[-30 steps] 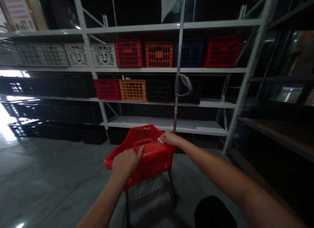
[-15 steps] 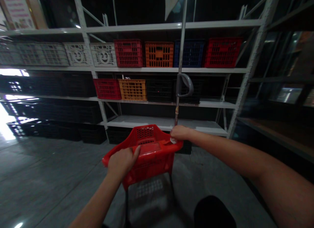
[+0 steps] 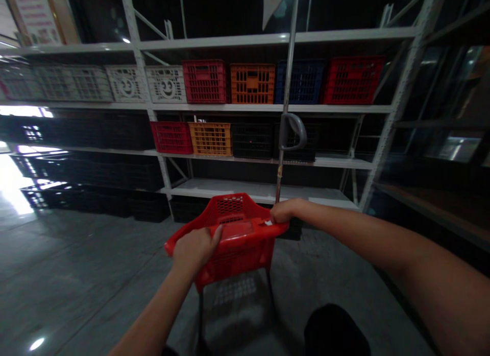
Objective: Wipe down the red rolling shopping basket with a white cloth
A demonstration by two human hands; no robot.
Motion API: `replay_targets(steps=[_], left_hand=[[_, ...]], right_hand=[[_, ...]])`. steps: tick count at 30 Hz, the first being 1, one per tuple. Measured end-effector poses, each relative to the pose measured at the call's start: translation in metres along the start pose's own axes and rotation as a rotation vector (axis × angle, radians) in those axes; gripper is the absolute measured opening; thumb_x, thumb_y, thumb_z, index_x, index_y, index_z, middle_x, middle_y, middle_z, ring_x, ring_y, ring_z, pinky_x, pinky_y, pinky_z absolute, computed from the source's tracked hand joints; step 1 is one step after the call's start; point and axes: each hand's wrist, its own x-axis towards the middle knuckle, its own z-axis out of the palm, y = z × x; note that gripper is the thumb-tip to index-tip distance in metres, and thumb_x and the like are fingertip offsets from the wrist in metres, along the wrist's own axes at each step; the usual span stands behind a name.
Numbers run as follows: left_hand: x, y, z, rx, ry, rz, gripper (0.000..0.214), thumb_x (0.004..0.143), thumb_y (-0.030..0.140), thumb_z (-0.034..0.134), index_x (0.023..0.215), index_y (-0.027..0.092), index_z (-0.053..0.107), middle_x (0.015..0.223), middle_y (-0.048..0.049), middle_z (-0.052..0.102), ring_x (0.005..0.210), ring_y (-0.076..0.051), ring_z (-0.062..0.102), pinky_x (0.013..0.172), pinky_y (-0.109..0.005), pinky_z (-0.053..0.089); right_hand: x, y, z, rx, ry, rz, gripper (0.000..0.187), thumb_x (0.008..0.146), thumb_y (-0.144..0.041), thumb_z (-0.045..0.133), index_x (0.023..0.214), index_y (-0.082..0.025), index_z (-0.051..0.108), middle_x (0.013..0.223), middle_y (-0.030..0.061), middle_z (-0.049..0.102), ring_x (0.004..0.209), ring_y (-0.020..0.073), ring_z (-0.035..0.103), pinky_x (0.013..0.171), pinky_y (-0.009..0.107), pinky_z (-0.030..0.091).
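A small red plastic shopping cart [image 3: 237, 264] on dark legs stands in front of me, its basket facing the shelves. My left hand [image 3: 194, 247] is closed over the left part of the cart's handlebar [image 3: 239, 232], thumb lying along the top. At the right end of the bar my right hand [image 3: 286, 211] is closed too, with a small white piece [image 3: 268, 222] showing beside its fingers. A metal pole [image 3: 288, 85] with a grey loop-shaped grip [image 3: 296, 132] rises from just behind the right hand; whether it is fixed to the cart I cannot tell.
White metal shelving [image 3: 237, 109] spans the view ahead. It carries red crates [image 3: 205, 82], an orange crate [image 3: 252, 85], a blue crate [image 3: 300, 82], a yellow crate [image 3: 211, 139], white crates and several black ones. Another dark shelf [image 3: 440, 210] stands close on the right. The floor [image 3: 115, 274] is grey.
The shelves and cart have shifted slightly to the right in view. Both hands keep their hold on the handlebar.
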Motion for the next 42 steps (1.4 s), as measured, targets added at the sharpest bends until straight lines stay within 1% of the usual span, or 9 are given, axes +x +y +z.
replay_targets(steps=[9, 17, 21, 25, 28, 31, 35, 37, 42], left_hand=[[0.001, 0.006, 0.0, 0.003, 0.011, -0.009, 0.076, 0.08, 0.062, 0.009, 0.077, 0.012, 0.067, 0.077, -0.0178, 0.067, 0.075, -0.03, 0.063, 0.065, -0.039, 0.044], [0.005, 0.001, 0.002, -0.007, 0.012, -0.022, 0.076, 0.08, 0.063, 0.011, 0.078, 0.012, 0.067, 0.078, -0.0176, 0.067, 0.077, -0.029, 0.063, 0.067, -0.037, 0.044], [0.006, -0.001, 0.001, 0.004, 0.003, -0.008, 0.074, 0.08, 0.062, 0.011, 0.08, 0.013, 0.067, 0.078, -0.0169, 0.068, 0.077, -0.028, 0.063, 0.068, -0.036, 0.044], [0.005, 0.003, -0.001, 0.017, -0.003, 0.003, 0.075, 0.081, 0.061, 0.009, 0.08, 0.013, 0.067, 0.079, -0.0175, 0.067, 0.078, -0.03, 0.063, 0.068, -0.038, 0.044], [0.004, 0.008, 0.0, 0.026, 0.006, 0.015, 0.074, 0.082, 0.06, 0.009, 0.08, 0.013, 0.066, 0.078, -0.017, 0.067, 0.078, -0.031, 0.063, 0.067, -0.04, 0.044], [0.003, 0.012, 0.001, 0.034, 0.023, 0.025, 0.074, 0.082, 0.059, 0.009, 0.08, 0.012, 0.066, 0.078, -0.0172, 0.067, 0.077, -0.03, 0.063, 0.066, -0.039, 0.044], [0.001, 0.014, 0.001, 0.06, 0.028, 0.054, 0.073, 0.082, 0.059, 0.01, 0.081, 0.012, 0.066, 0.077, -0.0173, 0.067, 0.076, -0.031, 0.063, 0.065, -0.039, 0.044], [0.0, 0.013, 0.001, 0.07, 0.029, 0.065, 0.073, 0.082, 0.059, 0.01, 0.082, 0.012, 0.066, 0.078, -0.0173, 0.067, 0.077, -0.031, 0.063, 0.065, -0.04, 0.044], [-0.003, 0.011, 0.002, 0.057, 0.027, 0.049, 0.075, 0.082, 0.061, 0.009, 0.079, 0.012, 0.066, 0.075, -0.0163, 0.066, 0.076, -0.03, 0.063, 0.065, -0.039, 0.044]], right_hand=[[0.007, -0.004, -0.009, -0.172, -0.033, -0.005, 0.021, 0.058, -0.005, 0.061, 0.045, -0.02, 0.056, 0.064, -0.0004, 0.067, 0.089, 0.0189, 0.061, 0.098, 0.035, 0.03], [-0.021, -0.013, -0.024, -0.161, -0.072, 0.001, 0.009, 0.067, -0.016, 0.061, 0.069, -0.018, 0.069, 0.068, 0.0072, 0.068, 0.068, 0.0206, 0.063, 0.069, 0.03, 0.044], [-0.065, 0.002, -0.004, -0.104, 0.208, 0.09, 0.024, 0.076, -0.012, 0.049, 0.091, -0.017, 0.068, 0.088, 0.0119, 0.068, 0.086, 0.0235, 0.062, 0.088, 0.037, 0.039], [-0.09, 0.004, 0.05, 0.102, 0.539, 0.309, 0.038, 0.082, -0.009, 0.038, 0.112, -0.019, 0.06, 0.117, 0.0104, 0.059, 0.114, 0.0242, 0.049, 0.102, 0.043, 0.028], [-0.086, -0.017, 0.09, 0.344, 0.802, 0.449, 0.041, 0.087, -0.015, 0.032, 0.123, -0.019, 0.051, 0.127, 0.0087, 0.052, 0.123, 0.0224, 0.041, 0.104, 0.043, 0.03], [-0.07, -0.055, 0.118, 0.478, 1.04, 0.465, 0.043, 0.09, -0.018, 0.027, 0.129, -0.018, 0.045, 0.135, 0.0081, 0.042, 0.129, 0.0195, 0.033, 0.106, 0.041, 0.029], [-0.048, -0.102, 0.138, 0.377, 1.048, 0.384, 0.047, 0.089, -0.015, 0.024, 0.133, -0.019, 0.04, 0.141, 0.0053, 0.033, 0.135, 0.0196, 0.013, 0.109, 0.046, 0.021], [-0.04, -0.113, 0.141, 0.32, 1.015, 0.391, 0.048, 0.088, -0.015, 0.026, 0.135, -0.018, 0.037, 0.141, 0.0074, 0.034, 0.136, 0.0214, 0.012, 0.109, 0.05, 0.016], [-0.035, -0.084, 0.126, 0.483, 1.206, 0.473, 0.048, 0.088, -0.017, 0.021, 0.132, -0.014, 0.041, 0.14, 0.0098, 0.036, 0.133, 0.0197, 0.023, 0.109, 0.047, 0.016]])
